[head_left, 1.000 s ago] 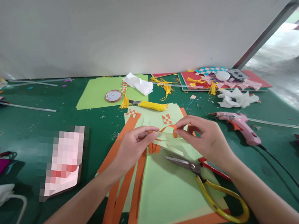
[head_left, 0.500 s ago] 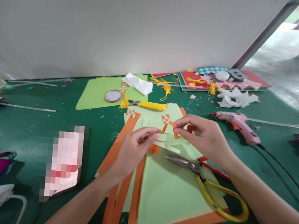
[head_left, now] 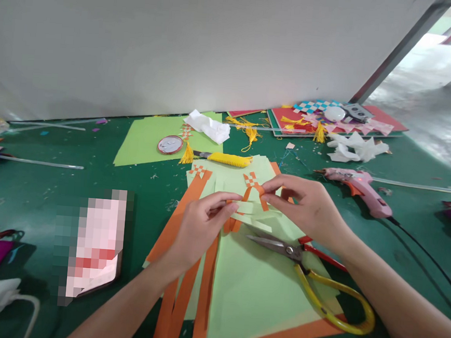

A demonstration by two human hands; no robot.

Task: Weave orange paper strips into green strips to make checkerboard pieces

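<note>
My left hand [head_left: 201,224] pinches a small weave of orange and pale green paper strips [head_left: 246,208] at its left side. My right hand [head_left: 308,207] pinches an orange strip [head_left: 255,191] that arches up from that weave. Both hands hover over a stack of pale green sheets [head_left: 255,291] and long orange strips [head_left: 179,290] on the green table [head_left: 40,191]. Scissors with yellow handles [head_left: 318,280] lie on the sheets just below my right hand.
A pink glue gun [head_left: 359,187] lies to the right with its cord. A yellow utility knife [head_left: 226,159], a round tape roll [head_left: 170,144], crumpled white paper [head_left: 209,126] and a lime sheet [head_left: 149,139] sit behind. A phone [head_left: 94,247] rests at left. Woven pieces and tassels lie far right.
My right hand has drawn the orange strip down and leftward, so its arch is tighter and lower. My left hand holds nearly still.
</note>
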